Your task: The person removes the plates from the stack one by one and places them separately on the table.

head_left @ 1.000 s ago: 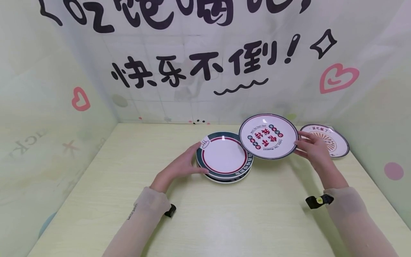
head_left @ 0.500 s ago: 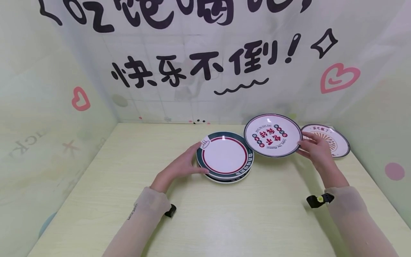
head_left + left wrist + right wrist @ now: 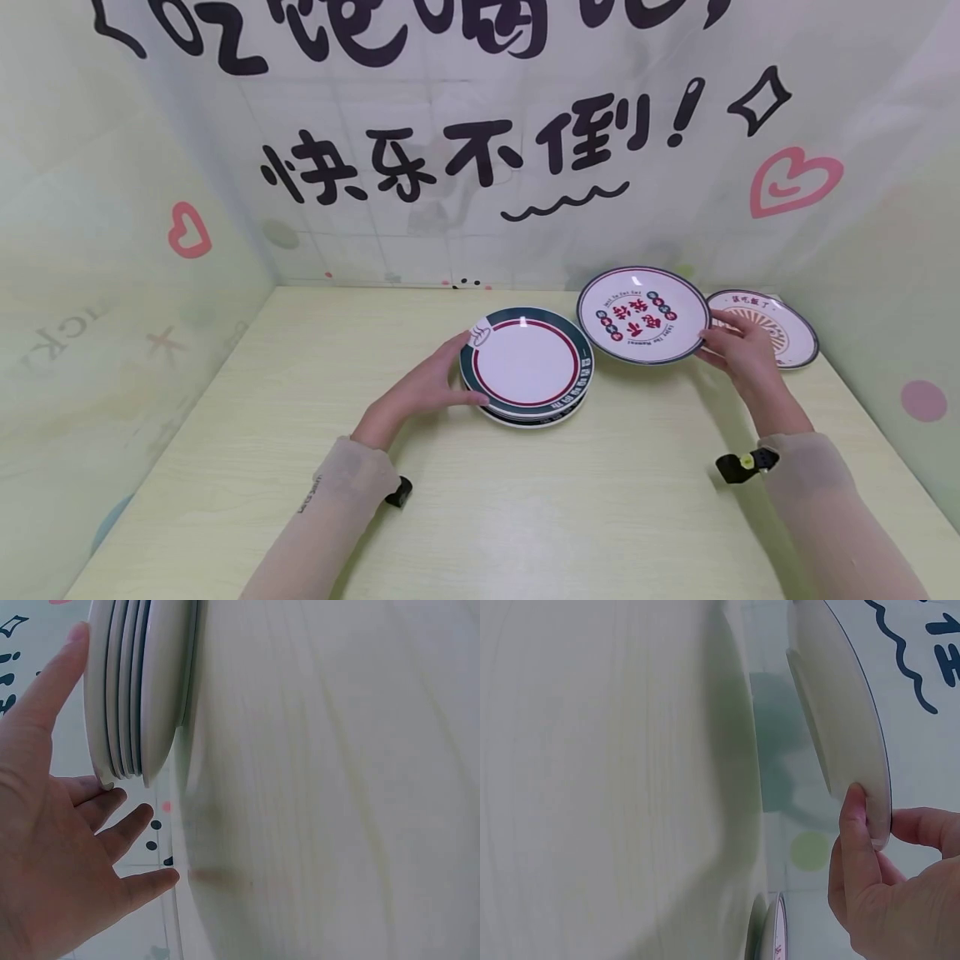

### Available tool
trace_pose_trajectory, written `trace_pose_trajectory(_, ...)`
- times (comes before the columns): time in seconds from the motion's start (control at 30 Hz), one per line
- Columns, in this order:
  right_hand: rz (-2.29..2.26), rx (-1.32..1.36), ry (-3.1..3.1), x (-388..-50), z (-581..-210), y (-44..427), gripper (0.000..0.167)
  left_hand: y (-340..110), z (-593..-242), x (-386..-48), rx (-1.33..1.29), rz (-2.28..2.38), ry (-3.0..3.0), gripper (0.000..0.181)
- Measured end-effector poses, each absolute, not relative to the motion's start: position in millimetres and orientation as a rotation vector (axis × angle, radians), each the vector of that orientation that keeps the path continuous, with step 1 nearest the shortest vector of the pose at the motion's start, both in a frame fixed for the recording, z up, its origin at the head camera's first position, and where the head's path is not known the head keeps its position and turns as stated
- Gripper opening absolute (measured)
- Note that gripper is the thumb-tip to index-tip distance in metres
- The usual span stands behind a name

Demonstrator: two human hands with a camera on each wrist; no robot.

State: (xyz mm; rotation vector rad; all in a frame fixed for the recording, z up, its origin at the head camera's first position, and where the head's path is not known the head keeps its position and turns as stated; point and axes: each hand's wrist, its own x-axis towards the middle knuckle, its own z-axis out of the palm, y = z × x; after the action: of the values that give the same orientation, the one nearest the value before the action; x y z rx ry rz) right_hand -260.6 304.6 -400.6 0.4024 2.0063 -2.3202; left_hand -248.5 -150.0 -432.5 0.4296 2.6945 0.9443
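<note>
In the head view my right hand (image 3: 742, 346) pinches the rim of a white plate (image 3: 643, 317) with red lettering, raised and tilted above the table. The right wrist view shows the thumb and fingers on opposite faces of that plate (image 3: 847, 712). My left hand (image 3: 420, 379) touches the left side of a stack of plates, whose top plate (image 3: 525, 362) has a green and red rim. Several stacked rims (image 3: 124, 682) show in the left wrist view, where the left hand's fingers are spread, some touching the upper edge.
Behind the right hand lies another white plate (image 3: 791, 333) with an orange sunburst, partly hidden by the hand. A pale wood table (image 3: 525, 517) lies under everything. Printed cloth walls (image 3: 450, 250) stand at the back and both sides.
The lettered plate and my right hand have shifted slightly right, away from the stack. My left hand and the stack have stayed in place.
</note>
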Motion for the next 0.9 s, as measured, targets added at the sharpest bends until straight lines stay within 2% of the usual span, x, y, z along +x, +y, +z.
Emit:
trace_pose_trajectory(0.1, -2.335, 0.403, 2.002, -261.5, -402.3, 305.2, 0.034, -149.9, -432.3, -248.3, 0.429, 0.942, 2.696, 0.121)
trace_pose_trajectory(0.23, -2.348, 0.395, 1.991, -262.4, -404.8, 304.9, 0.030, -150.0, -432.3, -248.0, 0.424, 0.944, 2.694, 0.121)
trace_pose_trajectory(0.73, -2.311, 0.440, 1.962, -267.9, -413.5, 308.8, 0.030, -149.4, -432.7, -246.8, 0.444, 0.961, 2.693, 0.121)
trace_pose_trajectory(0.9, -2.290, 0.475, 1.943, -269.6, -414.5, 310.1, 0.036, -150.0, -432.9, -246.7, 0.436, 0.962, 2.696, 0.120)
